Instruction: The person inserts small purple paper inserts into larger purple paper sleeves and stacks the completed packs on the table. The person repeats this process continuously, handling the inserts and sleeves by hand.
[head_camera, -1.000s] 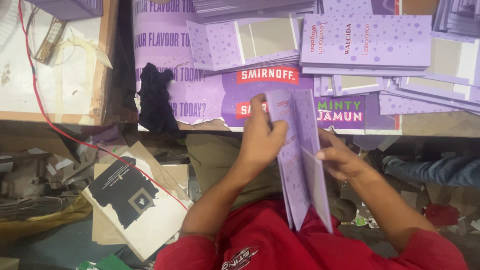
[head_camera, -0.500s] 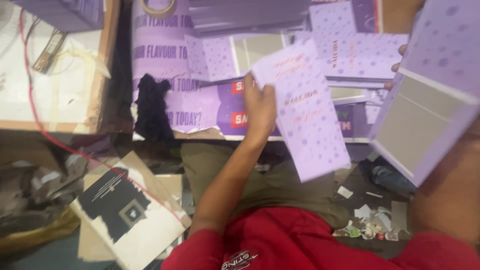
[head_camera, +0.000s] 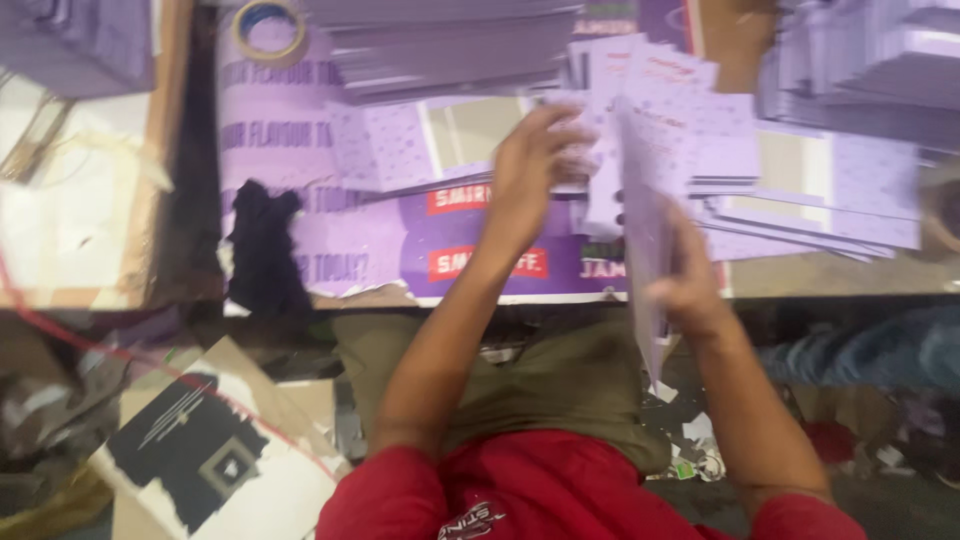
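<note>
My left hand (head_camera: 530, 165) reaches over the table edge, its fingers curled on a pale purple dotted card (head_camera: 598, 190) that lies against the spread of similar cards (head_camera: 800, 180). My right hand (head_camera: 685, 285) is lower and to the right. It grips a second purple card (head_camera: 640, 215), held upright and seen almost edge-on between the two hands. Motion blur hides the exact finger contact. My red shirt and olive trousers fill the bottom of the view.
A purple printed poster (head_camera: 330, 240) covers the table (head_camera: 830, 275). On it lie a black cloth (head_camera: 262, 250), a tape roll (head_camera: 268, 30) and tall stacks of purple cards (head_camera: 450, 45). On the floor are printed cardboard (head_camera: 200, 460) and a red cord (head_camera: 60, 335). A blue-trousered leg (head_camera: 880, 345) shows at right.
One second ago both hands held one folded purple card over my lap. Since then the left hand has carried a card up onto the table stack and the right hand has turned its card edge-on.
</note>
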